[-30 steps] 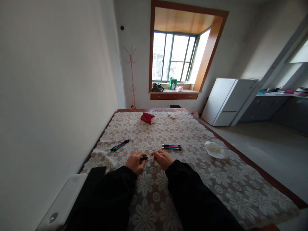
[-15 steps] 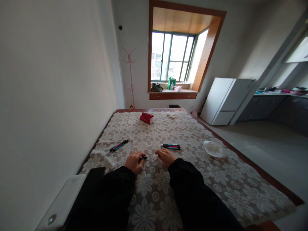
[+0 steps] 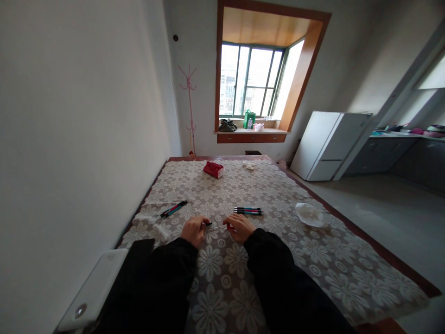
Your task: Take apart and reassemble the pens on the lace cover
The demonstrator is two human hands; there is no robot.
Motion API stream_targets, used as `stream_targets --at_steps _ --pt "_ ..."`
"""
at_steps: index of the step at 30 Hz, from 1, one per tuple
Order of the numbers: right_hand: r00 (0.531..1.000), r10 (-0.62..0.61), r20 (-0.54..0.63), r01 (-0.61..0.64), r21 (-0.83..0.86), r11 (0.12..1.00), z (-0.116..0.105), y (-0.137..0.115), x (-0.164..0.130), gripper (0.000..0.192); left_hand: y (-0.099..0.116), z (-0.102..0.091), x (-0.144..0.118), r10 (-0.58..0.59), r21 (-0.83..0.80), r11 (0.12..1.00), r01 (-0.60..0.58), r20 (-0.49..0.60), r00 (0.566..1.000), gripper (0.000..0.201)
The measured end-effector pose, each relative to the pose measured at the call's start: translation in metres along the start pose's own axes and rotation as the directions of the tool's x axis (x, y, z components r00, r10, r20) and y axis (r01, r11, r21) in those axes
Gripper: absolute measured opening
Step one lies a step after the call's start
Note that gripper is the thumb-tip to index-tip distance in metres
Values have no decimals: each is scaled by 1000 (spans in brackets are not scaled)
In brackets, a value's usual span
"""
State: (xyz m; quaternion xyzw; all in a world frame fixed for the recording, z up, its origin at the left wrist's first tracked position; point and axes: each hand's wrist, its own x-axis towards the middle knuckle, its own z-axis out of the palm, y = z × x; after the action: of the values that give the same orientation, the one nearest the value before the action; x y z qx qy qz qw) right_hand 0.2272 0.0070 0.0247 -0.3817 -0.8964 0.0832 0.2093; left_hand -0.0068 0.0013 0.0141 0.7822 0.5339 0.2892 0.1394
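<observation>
Lace cloth (image 3: 278, 260) with a pale flower pattern covers the tabletop, and both hands rest on it near the front edge in black sleeves. The left hand (image 3: 194, 230) has its grip closed on the dark end of a pen (image 3: 214, 226), while the right hand (image 3: 239, 227) pinches the other end, which shows a bit of red; the thin pale middle of the pen spans the gap between the two hands, just above the cloth. Beyond the right hand lies a small bundle of pens (image 3: 248, 211), side by side and touching. To the left, near the wall side of the tabletop, a second pair of pens (image 3: 174, 208) lies at a slant, well apart from the bundle. A crumpled white tissue (image 3: 310, 215) sits to the right, near the table's edge. Farther back a red tissue pack (image 3: 213, 169) rests on the cloth, with a smaller white scrap (image 3: 249, 165) beside it; whether the pack is open I cannot tell. A white fridge (image 3: 330, 146) stands on the floor to the right, under the window side of the room.
</observation>
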Motion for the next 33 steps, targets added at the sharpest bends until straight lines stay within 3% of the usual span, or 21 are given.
stream_targets --at_steps 10,17,33 --pt "989 111 -100 -117 -51 992 4 5 1 22 9 -4 -3 49 11 999 -49 16 999 24" --pt "965 249 -81 -255 -69 964 10 13 2 10 8 -3 -3 66 20 998 -66 30 997 28" --pt "965 251 -75 -257 -84 963 10 5 2 16 7 -3 -3 117 39 992 -119 36 992 29"
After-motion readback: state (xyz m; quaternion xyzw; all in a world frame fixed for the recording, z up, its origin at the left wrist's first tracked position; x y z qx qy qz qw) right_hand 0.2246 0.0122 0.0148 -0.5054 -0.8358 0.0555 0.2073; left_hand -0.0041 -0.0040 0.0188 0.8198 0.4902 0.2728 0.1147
